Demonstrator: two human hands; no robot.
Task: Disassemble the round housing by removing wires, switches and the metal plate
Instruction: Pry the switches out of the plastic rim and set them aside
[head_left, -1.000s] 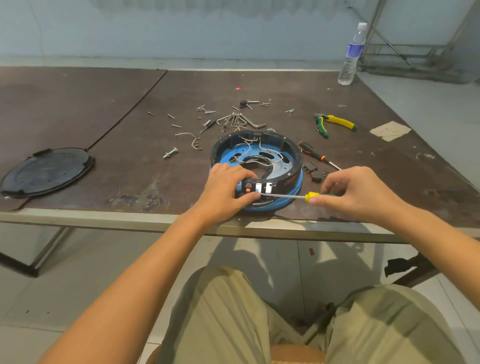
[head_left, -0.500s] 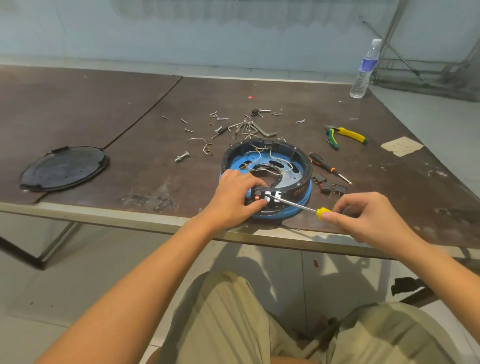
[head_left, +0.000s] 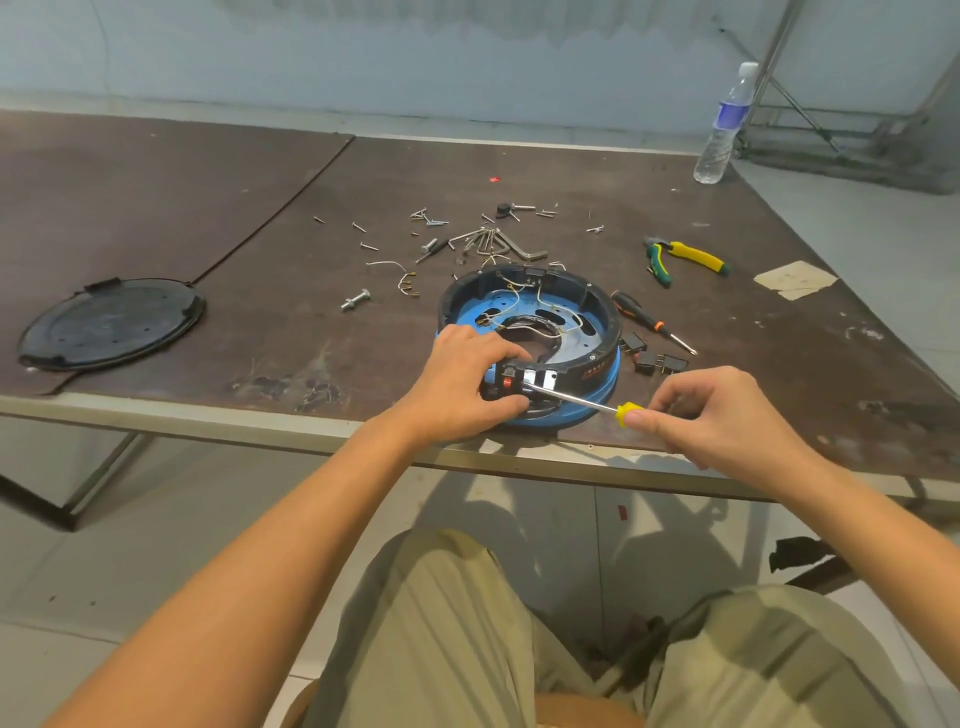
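The round housing (head_left: 597, 306), black-walled on a blue base, lies near the table's front edge. White wires (head_left: 524, 306) loop inside it over a grey metal plate (head_left: 574, 340). A row of switches (head_left: 535, 378) sits in its near wall. My left hand (head_left: 460, 382) grips that near wall beside the switches. My right hand (head_left: 722, 421) pinches the yellow handle of a screwdriver (head_left: 576, 399), whose shaft slants up-left with its tip at the switches. Removed black switches (head_left: 652, 358) lie just right of the housing.
A black round lid (head_left: 111, 322) lies at the left. Loose screws, a bolt (head_left: 356, 300) and hex keys (head_left: 498, 244) are scattered behind the housing. An orange-banded screwdriver (head_left: 649, 322), yellow-green pliers (head_left: 685, 257), paper scrap (head_left: 795, 279) and a water bottle (head_left: 724, 124) are at the right.
My right hand has dropped, so the screwdriver shaft now slants up-left toward the switches instead of lying level. The left hand stays on the housing. The view has tilted.
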